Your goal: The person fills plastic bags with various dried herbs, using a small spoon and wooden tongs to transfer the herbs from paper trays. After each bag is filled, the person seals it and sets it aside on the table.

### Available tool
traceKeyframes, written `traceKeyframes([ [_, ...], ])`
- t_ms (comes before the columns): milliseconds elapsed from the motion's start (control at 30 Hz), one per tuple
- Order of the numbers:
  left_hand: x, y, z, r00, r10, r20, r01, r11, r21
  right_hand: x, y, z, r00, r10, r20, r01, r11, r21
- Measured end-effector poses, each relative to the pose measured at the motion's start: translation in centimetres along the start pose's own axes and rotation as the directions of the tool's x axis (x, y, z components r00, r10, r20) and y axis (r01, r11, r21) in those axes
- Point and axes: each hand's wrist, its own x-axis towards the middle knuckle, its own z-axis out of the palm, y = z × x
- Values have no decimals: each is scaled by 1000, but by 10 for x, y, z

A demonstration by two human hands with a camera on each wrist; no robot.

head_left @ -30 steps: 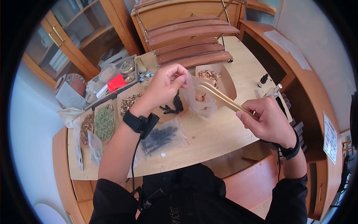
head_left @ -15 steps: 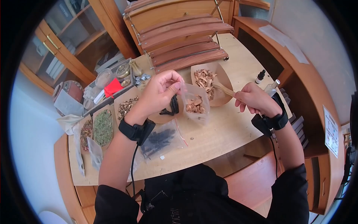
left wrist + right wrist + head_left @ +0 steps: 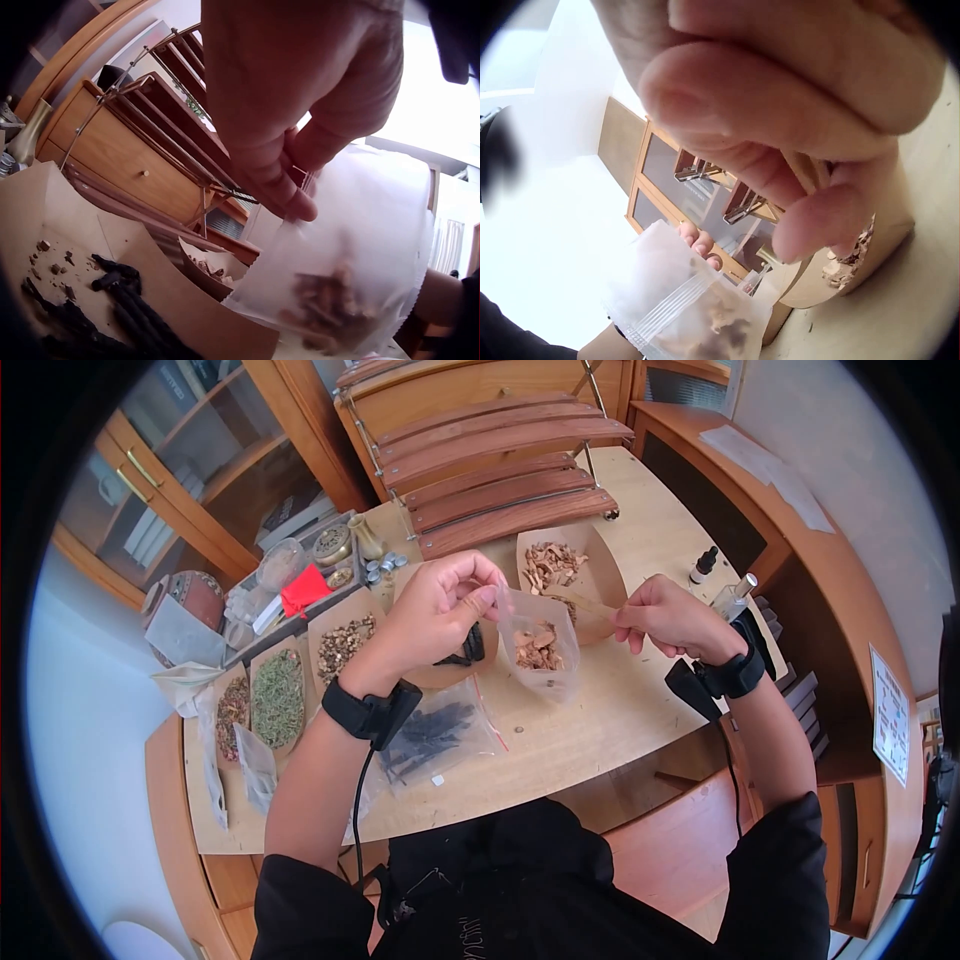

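Observation:
In the head view my left hand [image 3: 450, 605] pinches the top edge of a translucent pouch [image 3: 568, 675]. Reddish-brown dried chips [image 3: 538, 648] lie inside it, showing through the wall in the left wrist view. My right hand [image 3: 672, 620] grips wooden tongs [image 3: 804, 171], whose handle end shows between thumb and fingers in the right wrist view. Their tips are blurred over a paper tray [image 3: 605, 575] just behind the pouch. More of the same chips [image 3: 552, 564] fill the back of that tray. Left of the pouch, black stick-like pieces [image 3: 127, 307] lie in another paper tray [image 3: 172, 300].
Trays of green dried herb [image 3: 278, 695] and brown bits [image 3: 345, 647] stand on the left, beside a zip bag of dark sticks [image 3: 430, 735]. A folding slatted wooden rack [image 3: 500, 480] stands at the back. A dropper bottle [image 3: 704, 565] and a glass bottle [image 3: 735, 598] are at right.
My right hand has brought the tongs from the pouch's mouth down and back to the chip tray. The pouch has turned, so the chips inside show more fully.

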Motion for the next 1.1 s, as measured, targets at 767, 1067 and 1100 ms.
traceKeyframes([
  [767,4,-1,4,1000,-1,26,0,999,32,-118,-55,1,942,-316,-115,309,948,-77],
  [1067,4,-1,0,1000,-10,28,9,999,37,-119,-48,10,855,-519,-9,431,720,-544],
  [1100,4,-1,2,1000,-13,17,13,999,43,-120,-49,10,854,-519,-11,431,720,-544],
])
